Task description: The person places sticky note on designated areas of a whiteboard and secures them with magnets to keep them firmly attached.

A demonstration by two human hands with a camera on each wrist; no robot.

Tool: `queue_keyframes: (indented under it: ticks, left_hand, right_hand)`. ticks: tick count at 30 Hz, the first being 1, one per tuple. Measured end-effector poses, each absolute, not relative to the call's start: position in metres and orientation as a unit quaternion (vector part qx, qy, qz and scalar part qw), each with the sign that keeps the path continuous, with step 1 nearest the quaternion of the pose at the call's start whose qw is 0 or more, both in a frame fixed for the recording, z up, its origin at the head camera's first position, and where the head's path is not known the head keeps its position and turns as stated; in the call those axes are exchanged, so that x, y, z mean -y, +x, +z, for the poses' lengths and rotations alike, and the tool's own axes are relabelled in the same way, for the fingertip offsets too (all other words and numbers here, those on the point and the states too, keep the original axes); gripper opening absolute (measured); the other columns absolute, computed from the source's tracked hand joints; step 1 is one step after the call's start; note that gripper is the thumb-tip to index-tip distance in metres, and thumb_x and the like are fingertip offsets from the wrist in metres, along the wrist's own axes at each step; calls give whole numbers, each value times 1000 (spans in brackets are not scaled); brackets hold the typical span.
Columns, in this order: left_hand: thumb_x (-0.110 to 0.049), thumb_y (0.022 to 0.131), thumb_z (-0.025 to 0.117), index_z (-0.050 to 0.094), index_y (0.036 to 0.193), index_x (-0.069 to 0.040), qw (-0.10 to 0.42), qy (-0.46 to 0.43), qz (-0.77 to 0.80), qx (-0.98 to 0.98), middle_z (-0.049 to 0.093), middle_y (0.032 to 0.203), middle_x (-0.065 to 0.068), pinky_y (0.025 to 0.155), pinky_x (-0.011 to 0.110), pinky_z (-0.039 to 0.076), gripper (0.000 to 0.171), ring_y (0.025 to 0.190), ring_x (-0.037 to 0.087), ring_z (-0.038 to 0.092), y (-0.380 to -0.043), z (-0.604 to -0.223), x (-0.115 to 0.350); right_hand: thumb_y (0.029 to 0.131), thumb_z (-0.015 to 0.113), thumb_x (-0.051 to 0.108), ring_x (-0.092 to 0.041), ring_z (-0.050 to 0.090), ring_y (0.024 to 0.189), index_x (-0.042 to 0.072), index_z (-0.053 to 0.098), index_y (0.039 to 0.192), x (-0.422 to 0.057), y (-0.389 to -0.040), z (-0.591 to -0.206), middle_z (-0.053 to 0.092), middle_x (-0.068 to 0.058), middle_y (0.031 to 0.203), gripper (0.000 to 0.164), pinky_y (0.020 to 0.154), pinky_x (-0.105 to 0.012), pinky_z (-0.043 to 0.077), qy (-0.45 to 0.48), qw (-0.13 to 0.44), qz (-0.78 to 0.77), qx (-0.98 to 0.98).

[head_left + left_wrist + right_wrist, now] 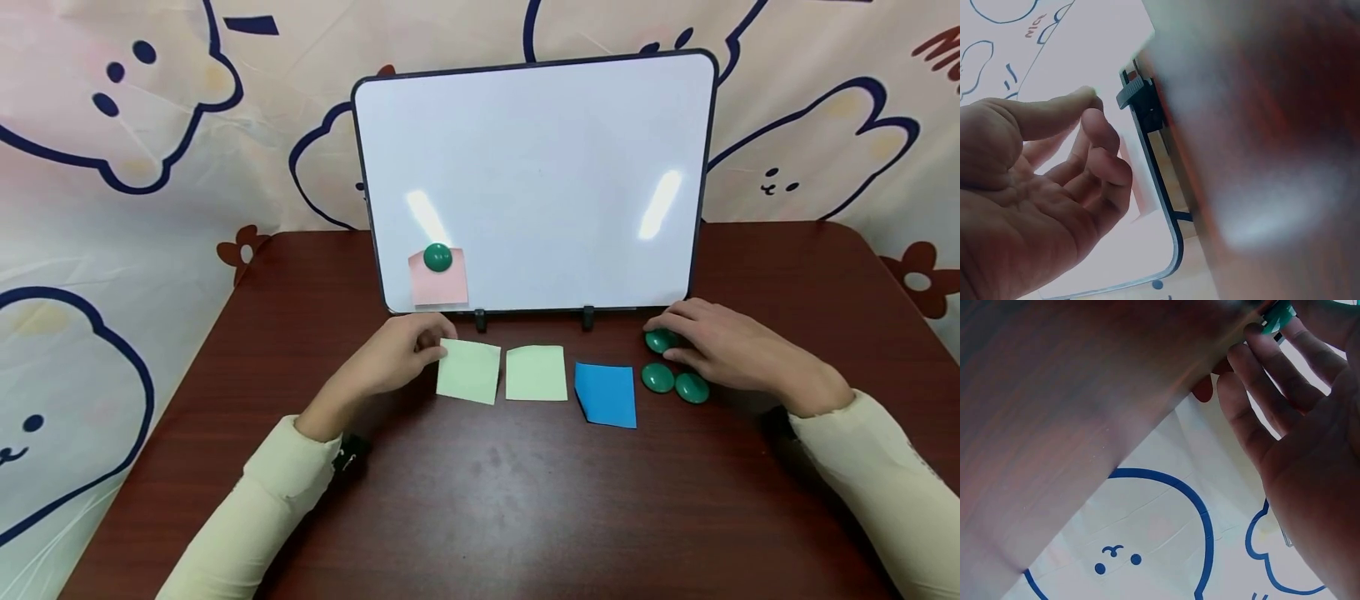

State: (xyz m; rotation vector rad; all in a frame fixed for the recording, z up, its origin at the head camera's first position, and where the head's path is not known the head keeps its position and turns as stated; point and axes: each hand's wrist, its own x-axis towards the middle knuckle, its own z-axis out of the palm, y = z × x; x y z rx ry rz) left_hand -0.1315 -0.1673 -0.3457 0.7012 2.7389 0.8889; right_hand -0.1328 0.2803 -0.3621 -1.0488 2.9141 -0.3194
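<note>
My left hand (393, 354) pinches the left edge of a pale green sticky note (468, 372) between thumb and fingertips, in front of the whiteboard. In the left wrist view the thumb and curled fingers (1100, 134) meet at the tips. Far to the right, my right hand (727, 348) grips a round green magnet (659, 341) between thumb and fingers, partly covering it. A bit of that magnet (1280, 317) shows between the fingertips in the right wrist view. Two more green magnets, one nearer the blue note (657, 378) and one beside it (692, 388), lie just below this hand.
The whiteboard (540, 167) stands upright on small black feet (481, 321) at the table's back. A green magnet (438, 257) holds a pink note (439, 287) at its lower left. A second pale green note (536, 373) and a blue note (606, 395) lie mid-table.
</note>
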Motion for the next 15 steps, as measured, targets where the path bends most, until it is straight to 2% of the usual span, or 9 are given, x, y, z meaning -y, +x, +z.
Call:
queue_keyframes:
  ticks: [5,15]
  left_hand:
    - [-9,95,67,65,107,-9,100,215,316,-919,66,92,4,75,33,50,13,85,17,60,-132,-344,168]
    - [-11,95,66,68,103,-12,88,209,345,-911,68,93,5,78,34,51,8,87,18,62,-131,-343,168]
  right_hand:
    - [91,73,19,-19,57,106,17,64,126,-280,-132,-361,64,-3,119,36,87,-45,55,-335,18,-103,-936]
    - [92,72,19,-20,57,106,17,64,126,-279,-131,-361,64,-3,119,35,88,-45,54,-332,23,-105,-937]
